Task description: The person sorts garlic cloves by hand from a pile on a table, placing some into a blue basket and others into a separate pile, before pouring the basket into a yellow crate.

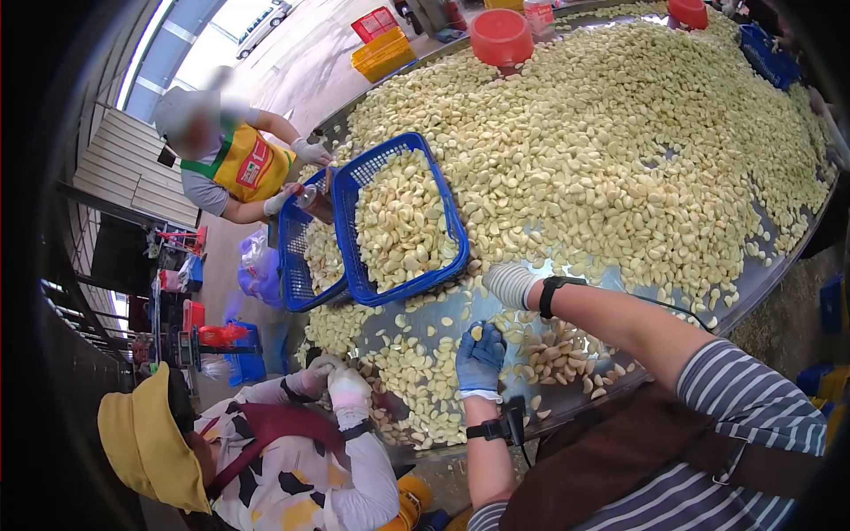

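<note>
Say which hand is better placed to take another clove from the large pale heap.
Probably the right hand: it lies nearer the large pale heap, though whether it holds something is hidden. The left hand is farther away, with a clove in its grip.

Garlic cloves (602, 168) lie across the table (434, 317) and in 2 baskets (414, 285) at left.
</note>
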